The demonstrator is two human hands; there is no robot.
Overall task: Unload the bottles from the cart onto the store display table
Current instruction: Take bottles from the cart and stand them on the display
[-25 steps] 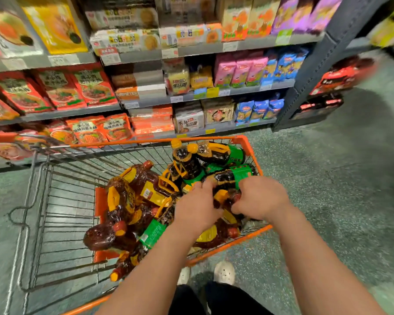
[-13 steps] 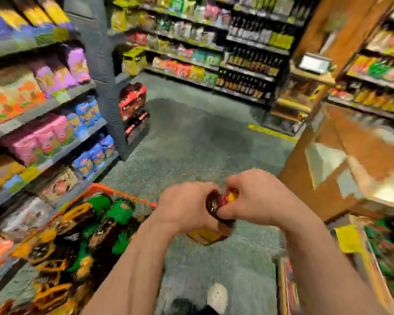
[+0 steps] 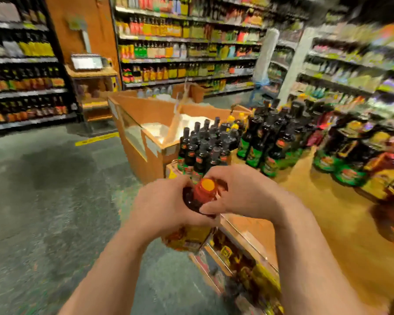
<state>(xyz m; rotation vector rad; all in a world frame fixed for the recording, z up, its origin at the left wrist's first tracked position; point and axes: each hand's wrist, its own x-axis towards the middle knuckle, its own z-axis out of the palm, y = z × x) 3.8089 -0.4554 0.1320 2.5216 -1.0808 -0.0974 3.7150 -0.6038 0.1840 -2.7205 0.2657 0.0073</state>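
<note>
I hold one dark bottle with a red and yellow cap and a yellow label upright in front of me. My left hand grips its shoulder from the left. My right hand grips its neck from the right. The bottle hangs over the near left corner of the wooden display table. Several dark bottles with green labels stand in rows on the table just beyond my hands. The cart is out of view.
More bottles and jugs stand on the table's right side. An orange wooden bin sits behind the table. Stocked shelves line the back and left. Grey floor spreads to my left.
My view has swung right from the cart to the display table. Both hands lifted one bottle out of the cart and carried it over to the table's corner.
</note>
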